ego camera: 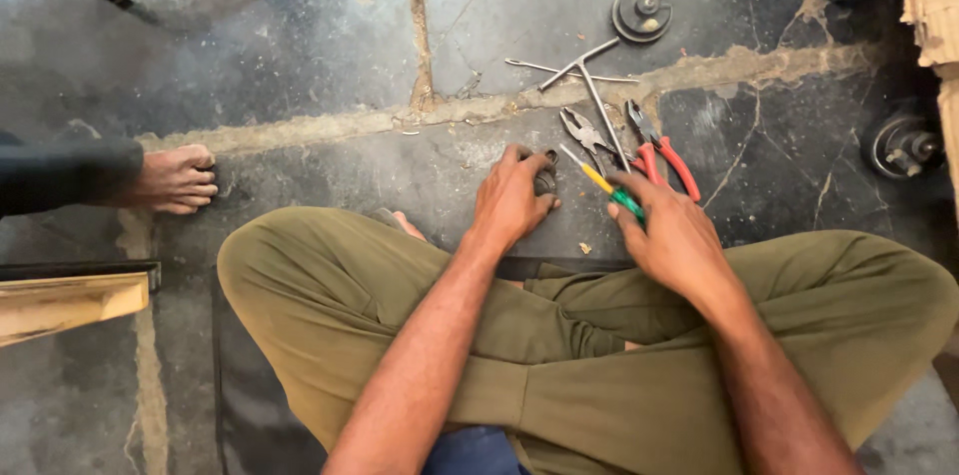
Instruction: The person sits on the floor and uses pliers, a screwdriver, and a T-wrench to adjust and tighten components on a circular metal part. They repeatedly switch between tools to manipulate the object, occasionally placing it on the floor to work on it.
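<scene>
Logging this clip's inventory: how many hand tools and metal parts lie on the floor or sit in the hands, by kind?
Pliers: 2 (red-handled pliers, bare metal pliers)
Screwdriver: 1 (screwdriver, at the right hand)
T-handle wrench: 1 (T-handle wrench)
Thin rod: 1 (thin rod)
Round metal parts: 3 (small part under the left hand, round part, round part)
Total: 8

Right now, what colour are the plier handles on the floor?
Red, on the pliers, clearest in the head view.

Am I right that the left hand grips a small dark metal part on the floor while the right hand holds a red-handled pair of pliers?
Not quite. In the head view the right hand holds a screwdriver with a green and yellow handle; the red-handled pliers lie untouched on the floor. The left hand does grip the small dark metal part.
</scene>
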